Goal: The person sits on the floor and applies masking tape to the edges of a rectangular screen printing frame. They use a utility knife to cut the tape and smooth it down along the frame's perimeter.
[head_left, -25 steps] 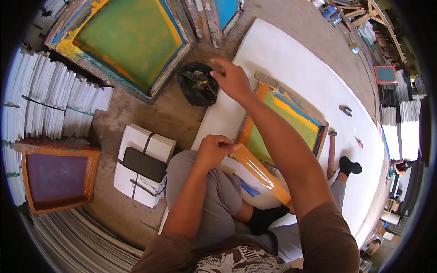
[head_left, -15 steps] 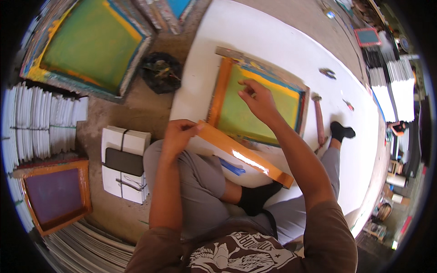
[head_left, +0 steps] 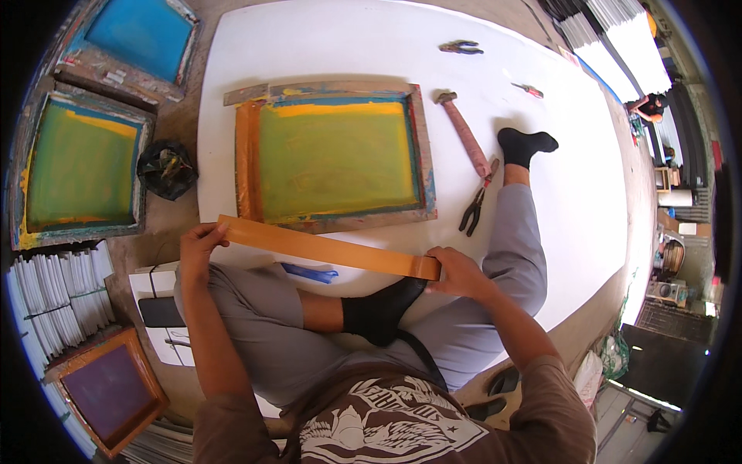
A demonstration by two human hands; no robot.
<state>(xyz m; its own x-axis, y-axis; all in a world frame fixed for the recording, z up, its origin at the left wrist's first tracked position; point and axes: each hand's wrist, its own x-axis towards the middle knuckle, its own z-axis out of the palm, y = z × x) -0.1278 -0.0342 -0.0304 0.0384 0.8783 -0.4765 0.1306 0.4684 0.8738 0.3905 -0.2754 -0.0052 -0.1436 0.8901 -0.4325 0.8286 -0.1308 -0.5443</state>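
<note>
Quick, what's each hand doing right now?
Left hand: closed, pinching one end of the orange-brown packing tape.
Right hand: closed around the tape's other end, with the strip stretched between both hands.

Remotely, I count on the white board (head_left: 576, 224) one framed screen (head_left: 332, 158), one hammer (head_left: 464, 135) and two pliers (head_left: 457, 48) (head_left: 479, 199); left of it, three coloured screens (head_left: 139, 35) (head_left: 81, 166) (head_left: 108, 387); along its near side, two hands (head_left: 202, 243) (head_left: 457, 272), one orange strip (head_left: 328, 249).
</note>
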